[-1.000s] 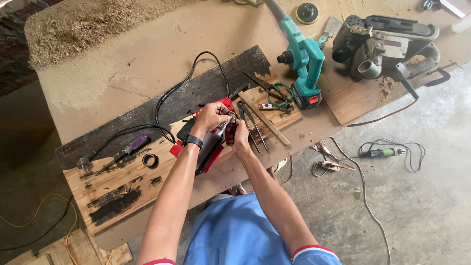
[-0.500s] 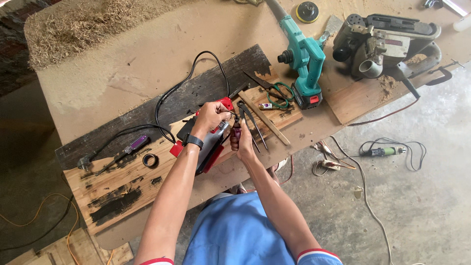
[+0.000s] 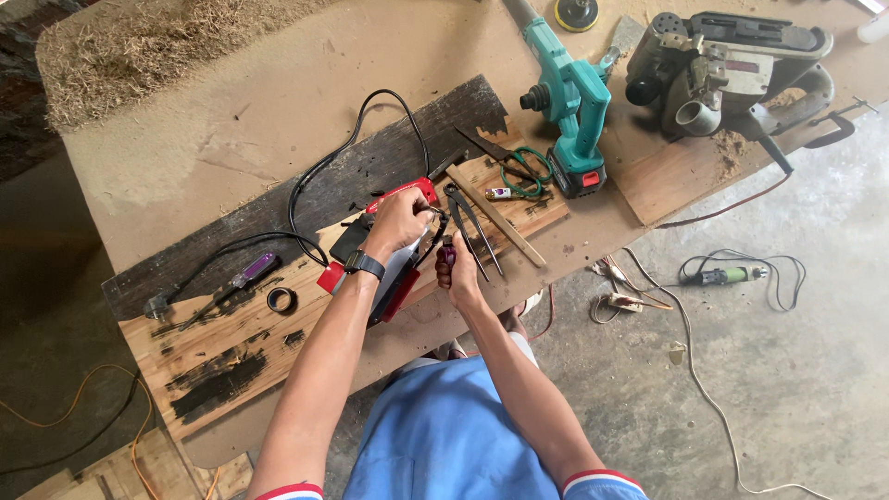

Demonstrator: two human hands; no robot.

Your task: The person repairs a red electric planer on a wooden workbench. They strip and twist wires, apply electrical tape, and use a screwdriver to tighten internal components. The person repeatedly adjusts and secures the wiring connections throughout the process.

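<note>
A red and black power tool [image 3: 384, 264] lies on a scorched wooden board [image 3: 222, 356] near the middle of the workbench [image 3: 185, 157], and it is being worked on by both hands. The left hand [image 3: 396, 222] is curled down over the upper end of the tool, gripping it there, with a dark watch on the wrist. The right hand [image 3: 456, 268], just at 3 o'clock of the tool, is closed around a small purple-handled driver [image 3: 448, 252] whose tip is directed toward the tool's body; the exact point of contact is hidden by the fingers. A black cable [image 3: 347, 148] runs in a loop from the tool toward 12 o'clock and back along the dark plank [image 3: 306, 199]. A second purple-handled screwdriver [image 3: 252, 270] and a black ring [image 3: 281, 299] are laid at 9 o'clock of the tool, apart from it. Black pliers [image 3: 472, 227] lie just at 2 o'clock, scissors with green handles [image 3: 519, 167] further out, and a teal cordless blower [image 3: 569, 106] and a grey belt sander [image 3: 732, 65] toward 1 o'clock. The work is judged to be in its middle: the tool is opened or being opened at one end, nothing is seen refitted, and the loose parts remain to be put back.
</note>
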